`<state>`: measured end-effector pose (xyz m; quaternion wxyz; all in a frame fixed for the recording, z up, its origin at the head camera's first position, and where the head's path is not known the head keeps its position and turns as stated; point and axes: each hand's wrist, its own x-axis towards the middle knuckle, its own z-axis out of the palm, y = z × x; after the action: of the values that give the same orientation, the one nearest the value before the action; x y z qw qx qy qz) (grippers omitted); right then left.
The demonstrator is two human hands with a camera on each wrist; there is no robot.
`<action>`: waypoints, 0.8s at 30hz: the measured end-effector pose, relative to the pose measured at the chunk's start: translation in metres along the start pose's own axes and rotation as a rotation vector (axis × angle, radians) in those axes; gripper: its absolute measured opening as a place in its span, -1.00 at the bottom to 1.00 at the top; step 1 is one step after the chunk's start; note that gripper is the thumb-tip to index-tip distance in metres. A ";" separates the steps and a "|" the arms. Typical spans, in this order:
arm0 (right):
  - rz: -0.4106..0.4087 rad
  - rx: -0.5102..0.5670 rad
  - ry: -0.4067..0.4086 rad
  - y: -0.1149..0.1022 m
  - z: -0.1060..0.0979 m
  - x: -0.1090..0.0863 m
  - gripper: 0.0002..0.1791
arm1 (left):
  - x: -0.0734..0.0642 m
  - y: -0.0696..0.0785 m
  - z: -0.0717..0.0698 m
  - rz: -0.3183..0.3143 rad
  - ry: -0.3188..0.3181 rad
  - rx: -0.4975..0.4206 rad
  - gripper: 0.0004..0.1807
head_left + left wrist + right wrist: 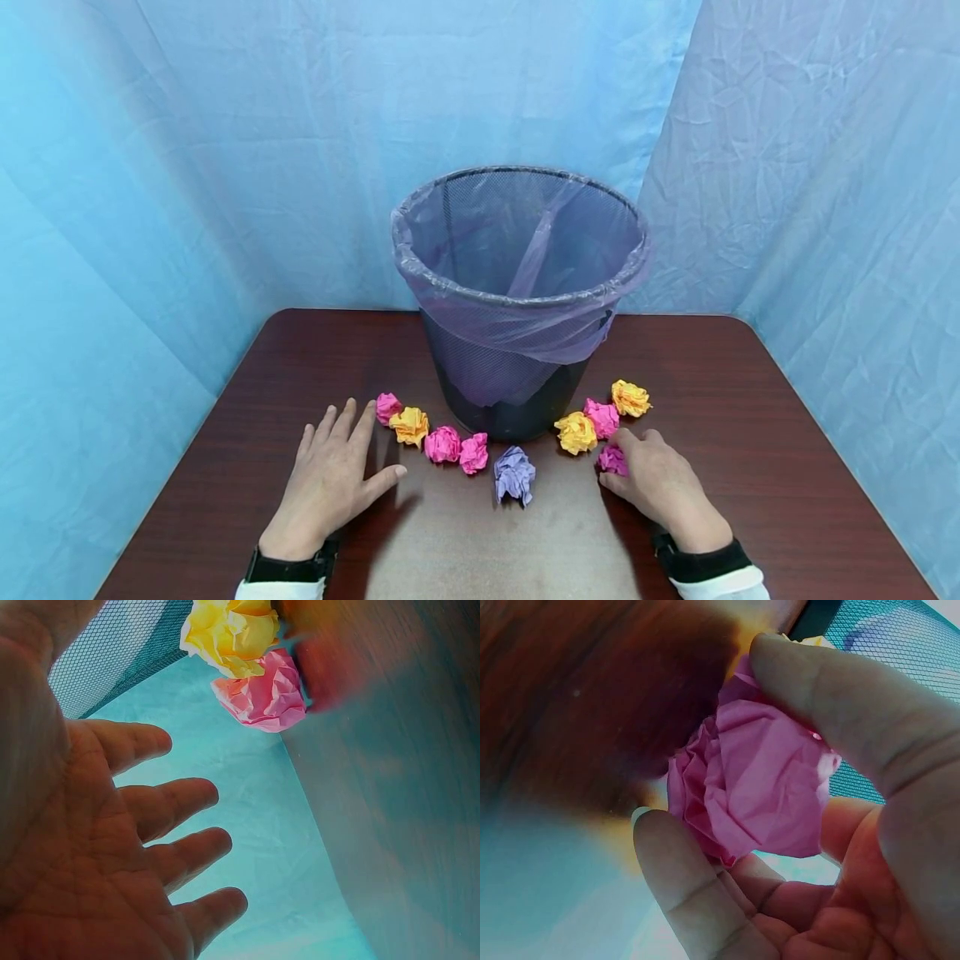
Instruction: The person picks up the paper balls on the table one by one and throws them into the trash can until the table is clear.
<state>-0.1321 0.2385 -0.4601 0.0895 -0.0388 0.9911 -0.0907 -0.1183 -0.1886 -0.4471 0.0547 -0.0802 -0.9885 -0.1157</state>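
My right hand point(663, 483) has its thumb and fingers around a magenta crumpled paper ball point(612, 459) at the right of the table. In the right wrist view that paper ball point(757, 780) sits between the thumb and a fingertip. My left hand point(330, 475) is spread with straight fingers and holds nothing. Its fingertips are close to a pink paper ball point(387, 407) and a yellow paper ball point(409, 426). The left wrist view shows the bare palm, with a yellow paper ball point(232, 634) and a pink paper ball point(266, 694) beyond the fingers.
A black mesh wastebasket point(517, 400) with a translucent purple liner point(517, 333) stands at the back middle. Along its front lie more paper balls: pink point(442, 444), pink point(473, 453), purple point(514, 476), yellow point(576, 432), pink point(602, 417) and yellow point(632, 398). Blue curtains point(300, 150) surround the brown table point(787, 500).
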 end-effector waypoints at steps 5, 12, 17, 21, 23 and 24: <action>-0.011 0.008 0.005 -0.001 0.000 0.001 -0.33 | 0.000 0.000 0.000 0.000 -0.004 -0.007 0.12; -0.018 0.023 0.007 -0.002 0.002 0.002 -0.33 | 0.001 0.001 0.000 0.004 -0.007 -0.003 0.12; -0.016 0.039 0.011 -0.004 0.002 0.003 -0.37 | 0.002 0.002 -0.001 0.005 -0.008 -0.003 0.12; -0.026 0.049 0.032 -0.004 0.001 0.003 -0.44 | 0.003 0.002 -0.002 0.011 -0.004 -0.002 0.11; -0.035 0.054 0.049 -0.004 0.001 0.003 -0.47 | 0.003 0.002 -0.003 0.015 -0.004 -0.002 0.11; -0.041 0.054 0.060 -0.004 0.001 0.003 -0.47 | 0.004 0.002 -0.003 0.017 -0.004 -0.001 0.11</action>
<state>-0.1344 0.2340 -0.4603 0.0589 -0.0537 0.9895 -0.1202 -0.1210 -0.1864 -0.4431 0.0536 -0.0889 -0.9879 -0.1155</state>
